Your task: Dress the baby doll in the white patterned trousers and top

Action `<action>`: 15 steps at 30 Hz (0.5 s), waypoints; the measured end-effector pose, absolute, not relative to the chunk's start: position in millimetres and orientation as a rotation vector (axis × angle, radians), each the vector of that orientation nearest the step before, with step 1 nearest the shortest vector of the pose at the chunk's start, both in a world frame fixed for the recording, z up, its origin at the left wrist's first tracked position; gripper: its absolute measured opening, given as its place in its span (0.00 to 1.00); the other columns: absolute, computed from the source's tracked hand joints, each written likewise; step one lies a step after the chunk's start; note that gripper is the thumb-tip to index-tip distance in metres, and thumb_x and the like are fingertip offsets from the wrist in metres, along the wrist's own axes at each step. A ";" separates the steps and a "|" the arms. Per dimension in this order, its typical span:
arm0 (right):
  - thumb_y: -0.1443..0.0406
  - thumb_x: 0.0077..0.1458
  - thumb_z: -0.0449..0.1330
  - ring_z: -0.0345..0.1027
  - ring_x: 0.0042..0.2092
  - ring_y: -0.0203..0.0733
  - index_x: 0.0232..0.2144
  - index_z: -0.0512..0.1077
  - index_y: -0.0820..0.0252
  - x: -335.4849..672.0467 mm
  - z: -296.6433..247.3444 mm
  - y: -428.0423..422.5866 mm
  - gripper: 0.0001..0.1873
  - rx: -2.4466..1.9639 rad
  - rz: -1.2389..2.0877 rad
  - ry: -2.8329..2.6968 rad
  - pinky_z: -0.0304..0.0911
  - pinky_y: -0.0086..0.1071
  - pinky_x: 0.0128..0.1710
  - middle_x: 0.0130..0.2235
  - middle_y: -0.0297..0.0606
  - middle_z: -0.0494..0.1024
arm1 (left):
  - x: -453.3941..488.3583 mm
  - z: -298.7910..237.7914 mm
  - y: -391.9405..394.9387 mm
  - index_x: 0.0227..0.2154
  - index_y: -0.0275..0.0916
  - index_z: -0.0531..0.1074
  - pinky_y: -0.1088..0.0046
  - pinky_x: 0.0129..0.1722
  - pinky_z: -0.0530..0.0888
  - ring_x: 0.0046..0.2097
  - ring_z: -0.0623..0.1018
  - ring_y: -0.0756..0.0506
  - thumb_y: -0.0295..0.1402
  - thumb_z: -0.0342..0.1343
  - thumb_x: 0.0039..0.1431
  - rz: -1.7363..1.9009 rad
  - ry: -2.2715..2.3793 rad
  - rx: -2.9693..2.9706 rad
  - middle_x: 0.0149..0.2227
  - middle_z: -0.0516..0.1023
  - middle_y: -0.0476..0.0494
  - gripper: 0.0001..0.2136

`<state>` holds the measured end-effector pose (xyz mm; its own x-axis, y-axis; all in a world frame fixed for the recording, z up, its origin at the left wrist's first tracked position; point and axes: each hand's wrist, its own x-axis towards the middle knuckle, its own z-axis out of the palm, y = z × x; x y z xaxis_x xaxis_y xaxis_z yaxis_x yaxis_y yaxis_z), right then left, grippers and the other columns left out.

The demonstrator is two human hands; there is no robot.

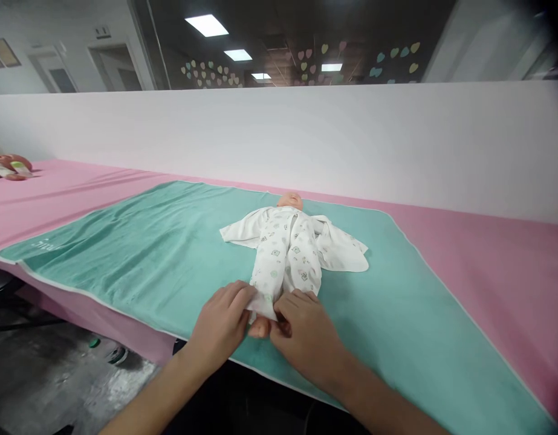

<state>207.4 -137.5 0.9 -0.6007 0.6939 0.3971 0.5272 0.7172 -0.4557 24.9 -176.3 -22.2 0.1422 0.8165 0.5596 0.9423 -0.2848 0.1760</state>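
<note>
A baby doll (291,201) lies on its back on a teal mat (147,241), head toward the white wall. It wears white patterned clothes (285,254), with the top spread open to both sides. My left hand (222,326) pinches the hem of the doll's left-side trouser leg. My right hand (306,338) grips the cloth at the other side of that hem. The doll's bare foot (259,328) pokes out between my hands.
The mat lies on a long pink-covered table (487,254) against a low white wall (351,139). Another doll or toy (9,167) lies at the far left of the table. The grey floor (56,374) shows below the table's near edge.
</note>
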 end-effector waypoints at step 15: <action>0.68 0.56 0.52 0.63 0.37 0.40 0.34 0.64 0.56 264.4 -1.3 -139.1 0.03 -0.875 0.424 -2.369 0.60 0.35 0.37 0.36 0.36 0.70 | 43.8 -7.4 -222.6 0.48 0.41 0.63 0.58 0.51 0.67 0.56 0.64 0.41 0.19 0.46 0.54 -0.943 -1.470 -2.413 0.51 0.69 0.40 0.18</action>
